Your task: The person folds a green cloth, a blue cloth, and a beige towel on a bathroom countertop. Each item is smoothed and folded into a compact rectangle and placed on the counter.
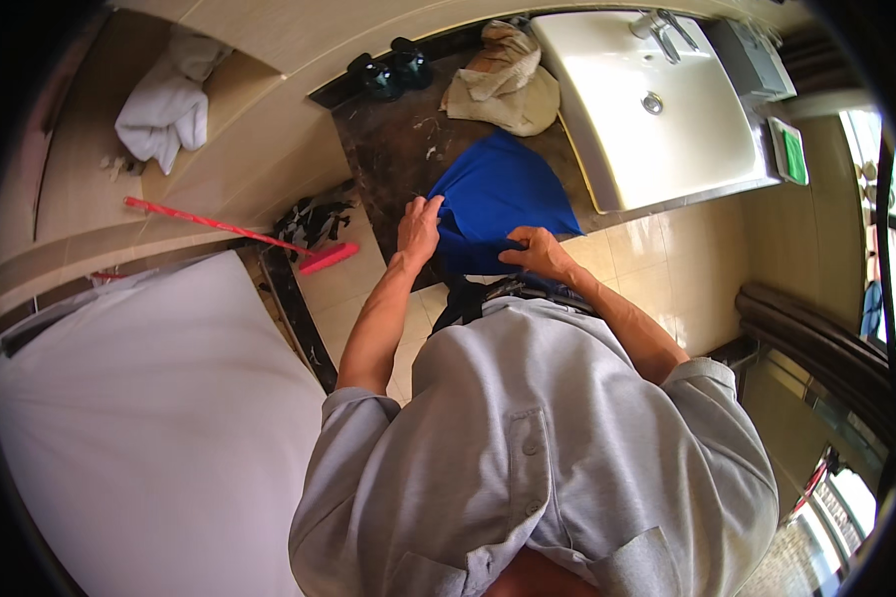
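A blue cloth point(504, 186) lies partly on the dark marble countertop point(388, 142), and its near end hangs over the front edge towards my waist. At its left edge, my left hand point(420, 231) grips the fabric with bent fingers. My right hand point(541, 252) pinches the near edge, thumb and forefinger close together. Folds run through the cloth between the two hands. Just beyond it, a crumpled beige towel point(500, 86) rests against the white washbasin point(664, 157).
Two dark glass objects point(392, 69) stand at the back of the counter. A chrome faucet point(664, 33), a grey box point(747, 60) and a dish with a green item point(793, 153) surround the basin. Left are a pink broom point(328, 257), a white towel point(166, 104) and a white-covered surface point(157, 418).
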